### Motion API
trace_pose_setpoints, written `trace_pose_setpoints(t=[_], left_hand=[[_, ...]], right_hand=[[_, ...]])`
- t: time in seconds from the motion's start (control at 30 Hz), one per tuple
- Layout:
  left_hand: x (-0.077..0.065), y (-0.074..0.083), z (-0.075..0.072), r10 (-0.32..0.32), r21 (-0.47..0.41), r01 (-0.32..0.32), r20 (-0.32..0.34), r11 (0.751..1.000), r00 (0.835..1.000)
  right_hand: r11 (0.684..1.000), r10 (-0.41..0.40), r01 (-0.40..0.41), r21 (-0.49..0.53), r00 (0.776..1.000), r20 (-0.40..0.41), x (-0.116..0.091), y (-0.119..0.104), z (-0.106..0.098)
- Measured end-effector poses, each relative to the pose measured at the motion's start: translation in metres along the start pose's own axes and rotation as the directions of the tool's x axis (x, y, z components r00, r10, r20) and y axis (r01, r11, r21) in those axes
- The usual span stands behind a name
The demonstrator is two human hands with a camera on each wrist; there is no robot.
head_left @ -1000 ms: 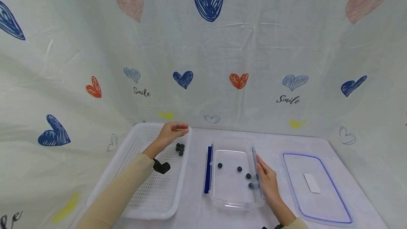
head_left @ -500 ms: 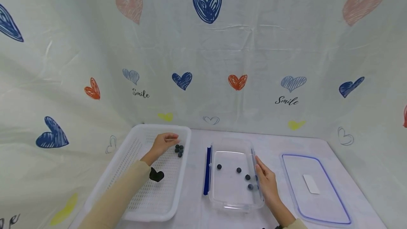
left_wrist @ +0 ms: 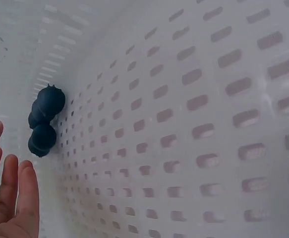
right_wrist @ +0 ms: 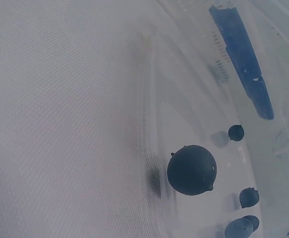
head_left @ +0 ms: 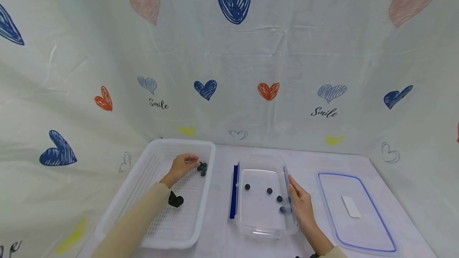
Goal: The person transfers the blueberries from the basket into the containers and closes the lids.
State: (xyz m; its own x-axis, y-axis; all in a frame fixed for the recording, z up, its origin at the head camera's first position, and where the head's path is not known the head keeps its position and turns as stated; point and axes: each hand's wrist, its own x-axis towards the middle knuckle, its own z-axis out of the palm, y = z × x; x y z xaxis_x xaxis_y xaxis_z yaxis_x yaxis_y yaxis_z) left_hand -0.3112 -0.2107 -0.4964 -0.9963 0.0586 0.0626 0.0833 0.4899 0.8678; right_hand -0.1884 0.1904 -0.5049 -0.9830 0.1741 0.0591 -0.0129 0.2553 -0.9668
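My left hand (head_left: 181, 167) reaches into a white perforated basket (head_left: 206, 210), fingertips right at a small cluster of dark blueberries (head_left: 203, 173). In the left wrist view its fingers (left_wrist: 28, 191) are stretched out and apart from the blueberries (left_wrist: 44, 134), with nothing between them. My right hand (head_left: 303, 206) holds the right side wall of a clear plastic container (head_left: 265, 226), its fingers partly hidden at the wall. Several blueberries (head_left: 269, 190) lie scattered in that container. The right wrist view shows a blueberry (right_wrist: 192, 170) large and close, but not the hand itself.
A clear lid with a blue seal (head_left: 358, 210) and a white label lies right of the container. A blue side flap (head_left: 234, 191) stands out at the container's left, beside the basket. A curtain printed with hearts (head_left: 234, 51) hangs behind the table.
My left hand has moved left from above the basket's far right rim, then lowered to the blueberry cluster. The right hand and the container have stayed in place.
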Motion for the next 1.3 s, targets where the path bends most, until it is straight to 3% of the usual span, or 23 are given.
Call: trace_pose_setpoints(t=[0.3,1.1,1.3], left_hand=[[-0.002,-0.010,0.004,-0.034,0.036,0.035,-0.009,0.999,0.999],[0.000,-0.022,0.009,0.007,0.034,-0.007,-0.003,0.999,1.000],[0.001,-0.021,0.012,0.055,0.005,-0.055,0.012,0.998,0.998]], right_hand=[[1.000,0.003,-0.003,0.001,1.000,-0.004,0.000,-0.001,0.001],[1.000,0.020,-0.020,-0.005,1.000,0.000,0.001,-0.003,0.004],[0.999,0.036,-0.036,-0.018,0.999,-0.011,0.001,-0.001,0.001]])
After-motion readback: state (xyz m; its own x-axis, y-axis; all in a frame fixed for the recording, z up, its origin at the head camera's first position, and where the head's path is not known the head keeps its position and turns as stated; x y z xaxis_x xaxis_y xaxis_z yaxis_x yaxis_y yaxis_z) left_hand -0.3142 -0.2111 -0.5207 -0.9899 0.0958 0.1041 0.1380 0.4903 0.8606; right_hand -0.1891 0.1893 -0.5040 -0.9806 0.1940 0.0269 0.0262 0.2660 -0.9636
